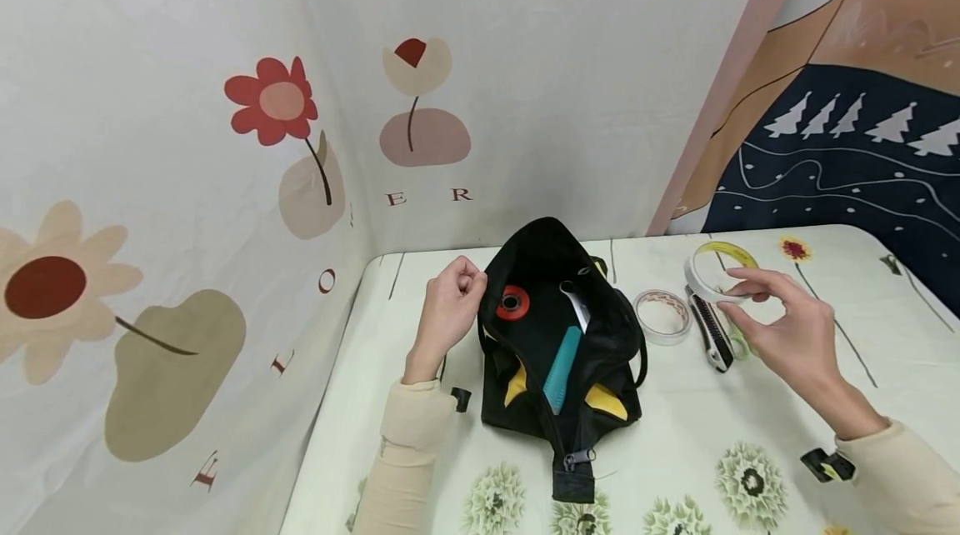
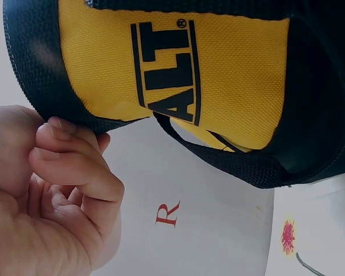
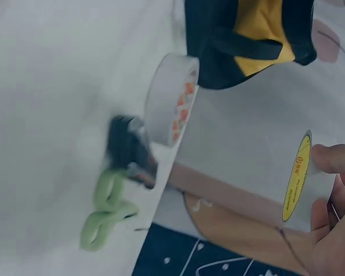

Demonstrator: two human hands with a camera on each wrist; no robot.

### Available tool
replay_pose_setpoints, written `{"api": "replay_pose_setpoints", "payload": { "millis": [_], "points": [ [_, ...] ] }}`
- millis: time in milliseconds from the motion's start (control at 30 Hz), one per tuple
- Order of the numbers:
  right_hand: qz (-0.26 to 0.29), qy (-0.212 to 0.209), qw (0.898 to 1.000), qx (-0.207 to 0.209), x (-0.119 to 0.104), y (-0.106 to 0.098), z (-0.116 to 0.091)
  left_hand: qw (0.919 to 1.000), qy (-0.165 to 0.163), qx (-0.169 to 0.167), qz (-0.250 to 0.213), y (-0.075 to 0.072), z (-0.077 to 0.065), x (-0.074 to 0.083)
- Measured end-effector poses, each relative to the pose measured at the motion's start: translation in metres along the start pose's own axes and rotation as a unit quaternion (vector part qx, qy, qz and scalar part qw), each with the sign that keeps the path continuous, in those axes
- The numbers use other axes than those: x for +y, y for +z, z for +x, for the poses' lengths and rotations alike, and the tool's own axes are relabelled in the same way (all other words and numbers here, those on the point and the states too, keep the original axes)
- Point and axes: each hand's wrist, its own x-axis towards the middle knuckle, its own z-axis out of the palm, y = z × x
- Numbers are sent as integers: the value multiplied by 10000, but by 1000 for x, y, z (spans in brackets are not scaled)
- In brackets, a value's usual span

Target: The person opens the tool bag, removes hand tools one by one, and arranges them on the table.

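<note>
A black and yellow tool bag stands unzipped on the table. My left hand pinches its left rim; the left wrist view shows those fingertips on the dark edge. Inside the bag lie a red disc with a dark centre and a long teal object, with a silvery piece near its upper end. Right of the bag, my right hand holds up a roll of tape between thumb and fingers. Its yellow inner label shows in the right wrist view.
Another tape roll lies beside the bag. Next to it are a dark utility knife and a green looped handle, partly behind the knife in the head view. A printed cloth wall rises behind the table.
</note>
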Motion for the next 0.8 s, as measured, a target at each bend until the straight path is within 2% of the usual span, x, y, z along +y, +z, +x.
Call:
{"api": "replay_pose_setpoints", "payload": {
  "millis": [233, 533, 800],
  "points": [
    [-72, 260, 9995, 143, 14, -11, -8, 10000, -10, 18, 14, 1, 0, 0],
    [-286, 222, 9991, 213, 45, -22, -14, 10000, -24, 25, 60, 0, -1, 1],
    [-554, 364, 9975, 256, 65, -26, -20, 10000, -35, 4, 48, -1, -1, 1]
  ]
}}
